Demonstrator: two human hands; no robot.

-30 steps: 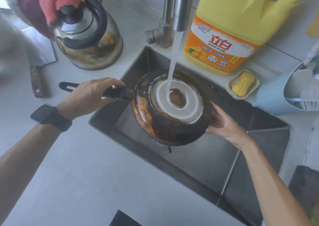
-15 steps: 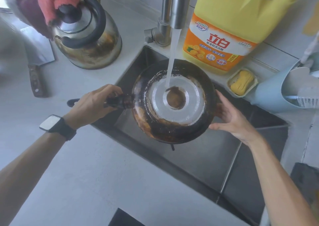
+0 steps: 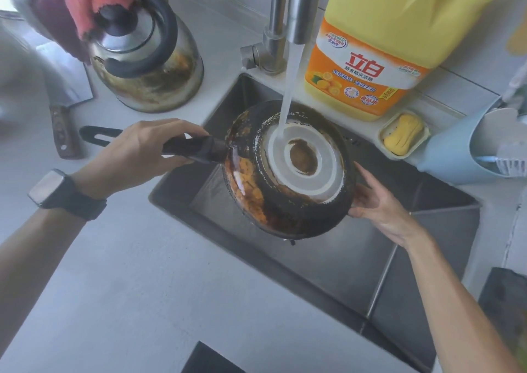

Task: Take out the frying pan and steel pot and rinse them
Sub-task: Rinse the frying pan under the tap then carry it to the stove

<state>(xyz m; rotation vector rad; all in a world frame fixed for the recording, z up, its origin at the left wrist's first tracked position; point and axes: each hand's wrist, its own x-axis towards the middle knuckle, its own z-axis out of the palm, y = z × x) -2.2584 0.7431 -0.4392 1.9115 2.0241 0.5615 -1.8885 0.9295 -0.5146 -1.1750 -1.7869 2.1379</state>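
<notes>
A person holds a frying pan [image 3: 288, 170] upside down over a steel sink [image 3: 328, 273], tilted so its blackened, rust-stained underside faces up. A stream of water [image 3: 288, 87] from the tap [image 3: 296, 7] lands on the pale ring on the pan's base. The left hand [image 3: 142, 153], with a dark watch [image 3: 61, 193] on its wrist, is wrapped around the pan's black handle [image 3: 196, 148]. The right hand [image 3: 376, 204] supports the pan's far rim with fingers fairly straight and spread. On the grey table [image 3: 128, 287] behind the sink stand a stained steel kettle [image 3: 145, 59], a yellow detergent jug [image 3: 379, 44] and a soap dish [image 3: 403, 134]. A cleaver [image 3: 61, 87] lies at left.
</notes>
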